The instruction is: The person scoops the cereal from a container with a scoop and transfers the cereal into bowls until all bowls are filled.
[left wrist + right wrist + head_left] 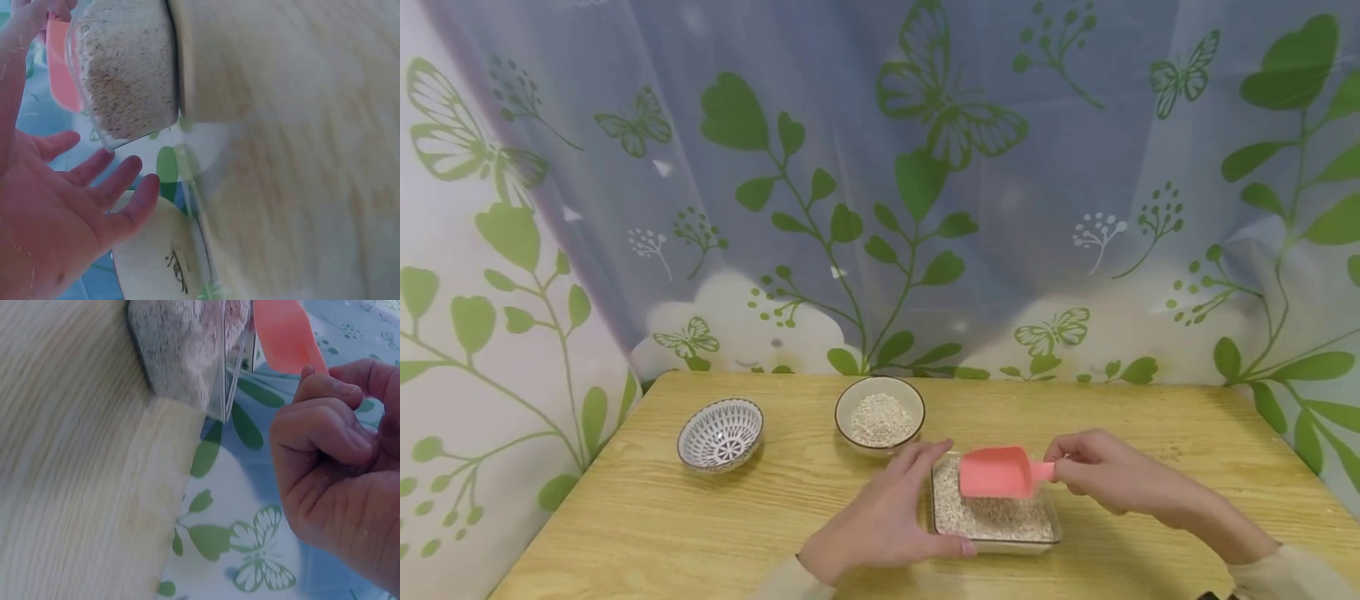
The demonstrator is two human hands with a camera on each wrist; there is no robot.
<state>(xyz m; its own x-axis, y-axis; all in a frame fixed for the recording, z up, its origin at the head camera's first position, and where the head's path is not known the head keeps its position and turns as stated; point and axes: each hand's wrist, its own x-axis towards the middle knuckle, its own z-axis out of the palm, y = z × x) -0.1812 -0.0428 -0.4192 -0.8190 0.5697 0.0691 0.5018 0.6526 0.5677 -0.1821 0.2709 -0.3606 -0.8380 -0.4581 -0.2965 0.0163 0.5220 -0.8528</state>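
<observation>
Levelly, the pink scoop (996,472) is hovering over the grain-filled container (1015,547), its long axis running sideways, blade pointing left. The right hand (1101,471) is pinching its handle; the left hand (883,512), fingers spread and fairly straight, is framing the container's left end. The wooden table (625,517) is meeting a leaf-printed curtain (1075,208) behind. Wood is showing between the patterned bowl (721,435) and the grain bowl (880,385), and stretching rightward past the container.

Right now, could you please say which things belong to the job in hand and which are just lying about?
In the job:
pink scoop, in the right hand
rectangular container of flakes
round bowl of flakes, probably

Lying about:
patterned bowl, untouched, apparently spare
leafy backdrop
</observation>
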